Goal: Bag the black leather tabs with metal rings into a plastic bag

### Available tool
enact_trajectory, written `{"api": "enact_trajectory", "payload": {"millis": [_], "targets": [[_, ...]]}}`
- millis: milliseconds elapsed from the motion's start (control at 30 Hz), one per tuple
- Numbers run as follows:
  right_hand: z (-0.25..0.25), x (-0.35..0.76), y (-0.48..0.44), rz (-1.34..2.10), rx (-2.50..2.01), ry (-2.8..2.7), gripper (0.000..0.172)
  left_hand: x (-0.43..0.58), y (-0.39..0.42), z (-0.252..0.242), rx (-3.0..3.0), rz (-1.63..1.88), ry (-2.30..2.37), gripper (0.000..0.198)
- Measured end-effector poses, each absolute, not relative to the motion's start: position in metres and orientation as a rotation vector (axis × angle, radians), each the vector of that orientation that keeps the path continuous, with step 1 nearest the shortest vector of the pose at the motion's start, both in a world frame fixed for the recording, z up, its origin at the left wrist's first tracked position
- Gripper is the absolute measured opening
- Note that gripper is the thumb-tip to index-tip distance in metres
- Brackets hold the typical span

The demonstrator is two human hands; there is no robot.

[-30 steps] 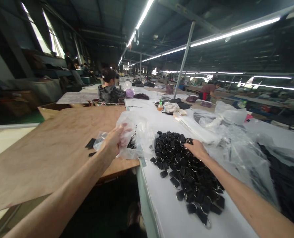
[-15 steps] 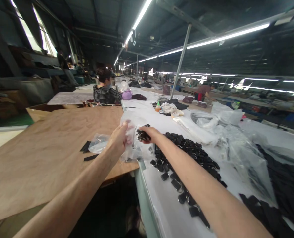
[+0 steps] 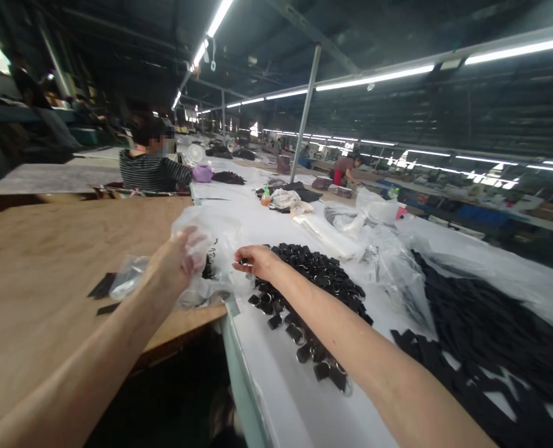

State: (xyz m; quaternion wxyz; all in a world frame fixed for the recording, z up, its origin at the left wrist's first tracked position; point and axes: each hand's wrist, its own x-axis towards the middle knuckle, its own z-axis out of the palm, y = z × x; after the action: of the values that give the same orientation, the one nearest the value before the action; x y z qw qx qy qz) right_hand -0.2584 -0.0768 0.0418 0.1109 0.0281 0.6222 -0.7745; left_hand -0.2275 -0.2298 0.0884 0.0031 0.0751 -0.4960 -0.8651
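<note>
My left hand (image 3: pixel 183 256) is closed on the side of a clear plastic bag (image 3: pixel 218 230), holding it up over the seam between the wooden board and the white table. Several black pieces (image 3: pixel 208 267) show through the bag's film. To the right of the bag is my right hand (image 3: pixel 252 261), fingers curled, with a small dark piece between thumb and fingers. Under and beyond my right forearm spreads a heap of black strap tabs with metal rings (image 3: pixel 323 267). Loose tabs trail from it towards the table's near edge.
On the wooden board (image 3: pixel 71 249) lie another plastic bag (image 3: pixel 129 277) and black strips (image 3: pixel 102 286). To the right are crumpled plastic sheeting (image 3: pixel 392 261) and a pile of black straps (image 3: pixel 495 336). A co-worker in stripes (image 3: pixel 148 171) sits ahead left; a pole (image 3: pixel 306 112) rises from the table.
My right hand has drawn back from the bag, and the bunch of black tabs it held is mostly gone from it. Black pieces now show inside the bag. The view has turned right.
</note>
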Motion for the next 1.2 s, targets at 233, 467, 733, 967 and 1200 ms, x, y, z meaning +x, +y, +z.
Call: {"api": "enact_trajectory", "payload": {"millis": [233,467,733,967,1200], "targets": [[0.043,-0.273,-0.137,-2.164,-0.045,1.849,0.014,-0.227,-0.242,0.089,0.202,-2.354,-1.727,0.012],[0.034,-0.267,-0.11,-1.731,-0.273,2.187,0.023,-0.209,-0.27,0.076,-0.004,-2.118,-1.968,0.037],[0.015,-0.203,-0.091,-0.937,-0.782,2.522,0.025,-0.196,-0.268,0.069,0.006,-1.922,-1.797,0.045],[0.036,-0.149,-0.036,-0.908,-0.798,2.967,0.031,-0.164,-0.274,0.078,0.137,-1.381,-2.03,0.057],[0.023,-0.073,0.096,-1.252,0.364,3.292,0.042,-0.062,-0.166,0.026,-0.576,-1.318,-2.493,0.055]]}}
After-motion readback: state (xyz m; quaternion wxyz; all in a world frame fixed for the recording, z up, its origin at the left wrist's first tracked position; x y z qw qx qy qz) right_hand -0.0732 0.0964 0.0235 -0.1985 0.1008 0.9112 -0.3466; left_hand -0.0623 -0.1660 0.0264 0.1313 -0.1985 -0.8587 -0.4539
